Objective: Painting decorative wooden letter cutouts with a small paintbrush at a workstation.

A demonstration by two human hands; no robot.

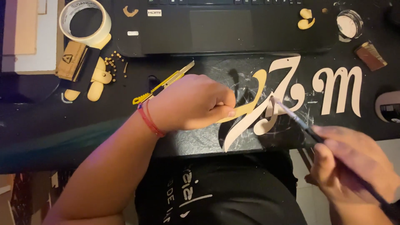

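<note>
My left hand (191, 102), with a red thread bracelet at the wrist, pinches a yellow curved wooden cut-out (252, 98) just above the black tabletop. My right hand (354, 164) grips a thin paintbrush (298, 121) whose pale tip rests on the edge of that piece, where it meets a large flat wooden letter shape (283, 89) lying on the desk. To the right lies a second pale cut-out letter (339, 89). White paint smears cover the black surface under the pieces.
A yellow utility knife (164, 83) lies behind my left hand. A black laptop (225, 25) spans the back. A tape roll (83, 21), small wooden offcuts (93, 79) and beads sit back left. A small paint pot (349, 24) stands back right.
</note>
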